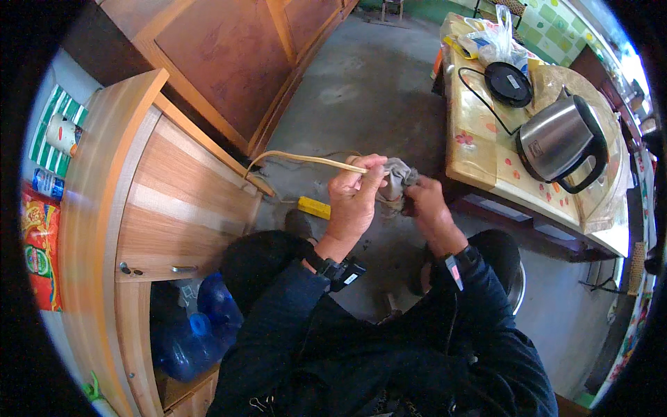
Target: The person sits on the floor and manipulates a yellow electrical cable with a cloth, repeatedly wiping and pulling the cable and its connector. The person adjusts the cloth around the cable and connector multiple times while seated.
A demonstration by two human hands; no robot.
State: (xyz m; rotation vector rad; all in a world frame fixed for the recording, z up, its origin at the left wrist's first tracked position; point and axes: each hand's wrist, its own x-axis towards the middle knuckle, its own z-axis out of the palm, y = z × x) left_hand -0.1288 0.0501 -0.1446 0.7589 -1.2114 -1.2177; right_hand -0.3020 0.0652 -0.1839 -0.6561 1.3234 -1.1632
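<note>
In front of me, my left hand [353, 198] pinches a cream-coloured cord [300, 158] between thumb and fingers. The cord arches left from there toward the edge of the wooden cabinet door. A crumpled grey cloth [397, 175] is bunched where the cord ends at my fingers. My right hand [429, 208], slightly blurred, is closed on the cloth's right side. Whether the cord runs on inside the cloth is hidden. Below and left of my hands, a yellow block [314, 208] lies on the floor.
A light wooden cabinet [177, 198] stands at left, with blue water jugs [191, 340] in its lower opening. On the covered table [479, 163] at right stand a steel kettle [561, 139], its black base [508, 84] and a plastic bag [497, 42]. Brown cupboards [215, 62] line the far left.
</note>
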